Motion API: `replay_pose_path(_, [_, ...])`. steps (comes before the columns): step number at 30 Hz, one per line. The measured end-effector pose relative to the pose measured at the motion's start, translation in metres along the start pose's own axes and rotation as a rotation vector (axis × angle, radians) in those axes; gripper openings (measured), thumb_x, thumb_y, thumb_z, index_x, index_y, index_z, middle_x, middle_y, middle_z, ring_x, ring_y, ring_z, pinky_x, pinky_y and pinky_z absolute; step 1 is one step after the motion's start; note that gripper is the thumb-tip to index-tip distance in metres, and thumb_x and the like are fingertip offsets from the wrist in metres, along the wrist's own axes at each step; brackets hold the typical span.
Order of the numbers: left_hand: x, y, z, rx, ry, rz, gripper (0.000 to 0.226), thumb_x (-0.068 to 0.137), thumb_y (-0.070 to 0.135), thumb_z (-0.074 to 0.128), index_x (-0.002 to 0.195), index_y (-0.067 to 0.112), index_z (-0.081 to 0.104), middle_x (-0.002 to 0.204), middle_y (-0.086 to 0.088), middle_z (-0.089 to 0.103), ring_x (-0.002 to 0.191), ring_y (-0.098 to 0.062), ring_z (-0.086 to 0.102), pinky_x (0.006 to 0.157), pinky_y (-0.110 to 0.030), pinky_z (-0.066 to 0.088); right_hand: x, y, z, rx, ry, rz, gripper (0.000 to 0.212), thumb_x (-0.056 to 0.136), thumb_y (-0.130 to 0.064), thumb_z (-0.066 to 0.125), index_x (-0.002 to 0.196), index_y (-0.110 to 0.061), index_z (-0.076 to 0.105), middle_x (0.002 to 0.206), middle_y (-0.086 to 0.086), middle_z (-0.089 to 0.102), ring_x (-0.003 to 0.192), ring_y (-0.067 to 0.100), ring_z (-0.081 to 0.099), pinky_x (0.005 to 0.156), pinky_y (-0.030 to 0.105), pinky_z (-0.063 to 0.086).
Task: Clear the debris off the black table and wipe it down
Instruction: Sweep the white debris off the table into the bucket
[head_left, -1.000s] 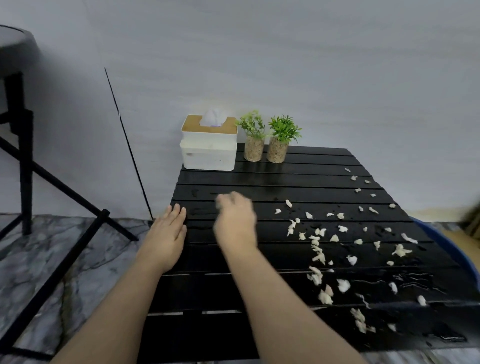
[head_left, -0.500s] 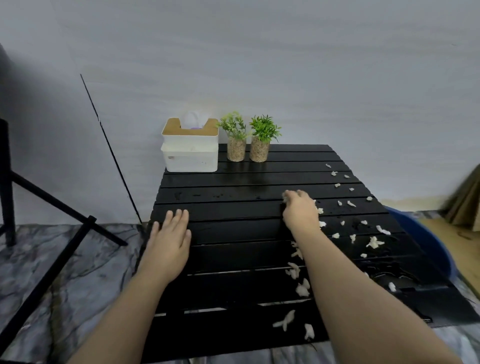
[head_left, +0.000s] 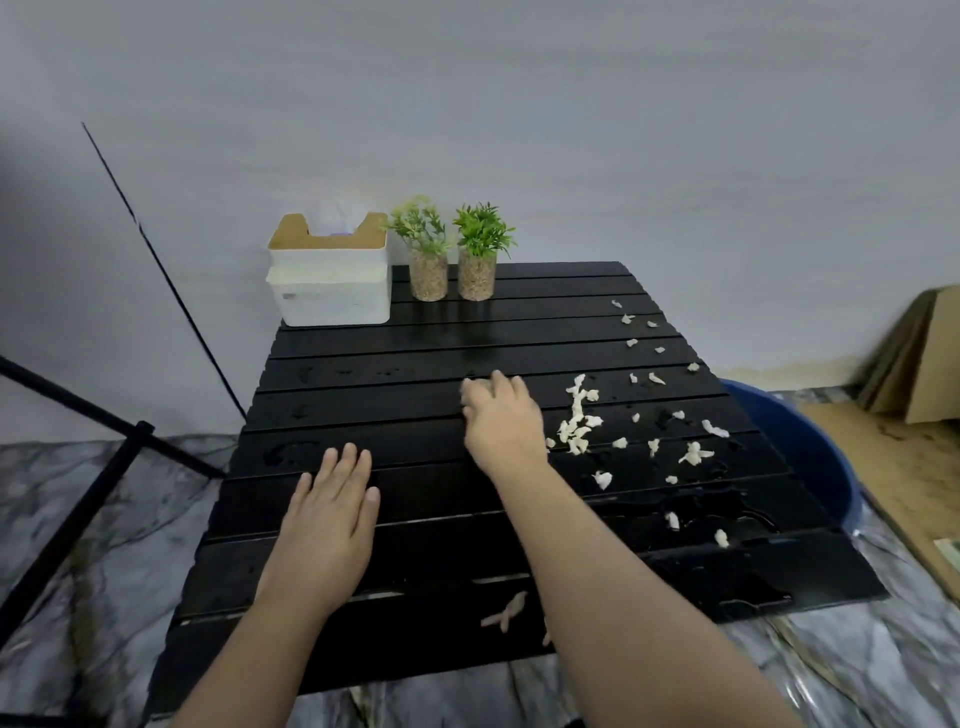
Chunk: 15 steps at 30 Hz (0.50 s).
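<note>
The black slatted table (head_left: 363, 384) is wet in patches and strewn with several pale scraps of debris (head_left: 574, 426) across its right half. A few more scraps (head_left: 506, 613) lie near the front edge. My left hand (head_left: 332, 514) rests flat, palm down, on the left front of the table and holds nothing. My right hand (head_left: 501, 421) is at the table's middle, palm down with fingers curled over a small pale wad (head_left: 471, 387) that shows at the fingertips. A ridge of gathered scraps lies just right of that hand.
A white tissue box (head_left: 330, 283) and two small potted plants (head_left: 428, 249) (head_left: 480, 252) stand at the table's back left. A blue basin (head_left: 800, 441) sits on the floor by the right edge, with cardboard (head_left: 919, 358) behind it. Black stand legs (head_left: 104, 441) are on the left.
My right hand swept from the table's left-middle across to the right, pushing scraps into a ridge. My left hand slid slightly onto the table. The view shifted left.
</note>
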<state>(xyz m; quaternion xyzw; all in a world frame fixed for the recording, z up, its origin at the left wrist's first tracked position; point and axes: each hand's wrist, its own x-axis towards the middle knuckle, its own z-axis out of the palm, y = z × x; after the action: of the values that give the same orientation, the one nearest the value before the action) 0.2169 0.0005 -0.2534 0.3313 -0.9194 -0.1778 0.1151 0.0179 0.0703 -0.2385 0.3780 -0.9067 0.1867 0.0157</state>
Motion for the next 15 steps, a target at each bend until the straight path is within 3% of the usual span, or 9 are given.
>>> replay_pose_path(3, [0.000, -0.002, 0.002, 0.005, 0.000, 0.002, 0.053, 0.095, 0.040, 0.014, 0.145, 0.023, 0.014, 0.156, 0.009, 0.006, 0.133, 0.005, -0.011, 0.113, -0.024, -0.007, 0.008, 0.034, -0.015, -0.005, 0.011, 0.140, 0.032, 0.090, -0.010, 0.043, 0.119, -0.021, 0.052, 0.138, 0.011, 0.042, 0.128, 0.031, 0.032, 0.101, 0.041, 0.032])
replay_pose_path(6, [0.001, -0.003, 0.002, -0.005, -0.014, -0.006, 0.052, 0.095, 0.039, 0.014, 0.145, 0.023, 0.014, 0.156, 0.009, 0.006, 0.133, 0.005, -0.011, 0.113, -0.024, -0.008, 0.013, 0.037, -0.040, 0.162, 0.011, 0.166, 0.039, 0.090, -0.002, 0.043, 0.125, -0.013, 0.053, 0.140, 0.015, 0.042, 0.127, 0.033, 0.037, 0.101, 0.042, 0.038])
replay_pose_path(11, [-0.006, 0.005, -0.012, -0.115, -0.014, -0.008, 0.048, 0.098, 0.031, 0.022, 0.143, 0.017, 0.023, 0.155, 0.003, 0.018, 0.142, -0.005, 0.003, 0.116, -0.026, -0.001, -0.030, 0.008, -0.091, 0.409, 0.105, 0.056, 0.038, 0.094, -0.008, 0.045, 0.131, -0.015, 0.052, 0.144, 0.010, 0.040, 0.134, 0.023, 0.033, 0.108, 0.030, 0.027])
replay_pose_path(15, [-0.036, 0.013, -0.021, -0.265, 0.093, -0.049, 0.047, 0.098, 0.031, 0.025, 0.142, 0.018, 0.027, 0.153, 0.003, 0.023, 0.136, 0.002, 0.004, 0.113, -0.023, -0.001, -0.115, -0.013, -0.111, 0.513, 0.131, -0.102, 0.038, 0.093, -0.009, 0.050, 0.129, -0.018, 0.053, 0.142, 0.005, 0.044, 0.131, 0.017, 0.037, 0.110, 0.024, 0.025])
